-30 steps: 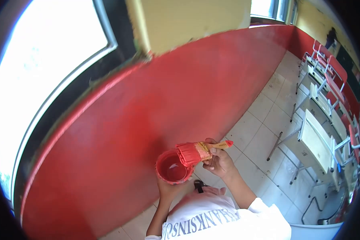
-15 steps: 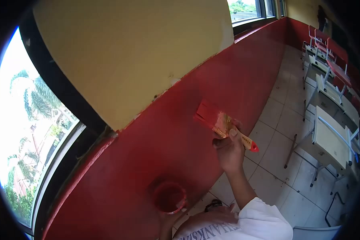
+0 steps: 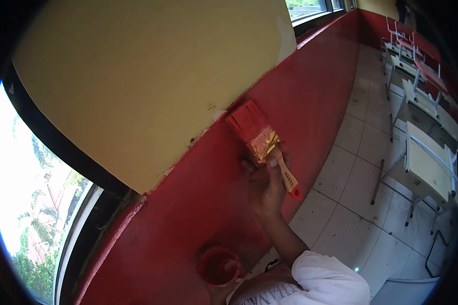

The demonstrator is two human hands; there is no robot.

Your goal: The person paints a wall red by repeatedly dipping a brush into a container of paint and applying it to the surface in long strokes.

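My right hand [image 3: 267,190] grips a wide paintbrush [image 3: 264,145] by its wooden handle, near the paint-smeared metal band. The red-coated bristles lie against or very close to the red lower wall [image 3: 163,239], just under its border with the yellow upper wall [image 3: 152,91]; contact is hard to tell. Low in view, my left hand [image 3: 220,293] is closed around a small red paint pot [image 3: 204,265]. Its opening faces up, with red-stained insides. Most of the left hand's fingers are hidden by the pot and my body.
A dark-framed window [image 3: 40,203] is on the left, another window [image 3: 308,9] farther along the wall. At right, desks [image 3: 427,157] with red chairs [image 3: 432,76] on them line the tiled floor [image 3: 336,213]. A grey surface [image 3: 404,291] shows at the lower right.
My right hand has moved the brush up and left along the red wall, closer to the yellow border. The pot stays low in my left hand. The view has shifted slightly.
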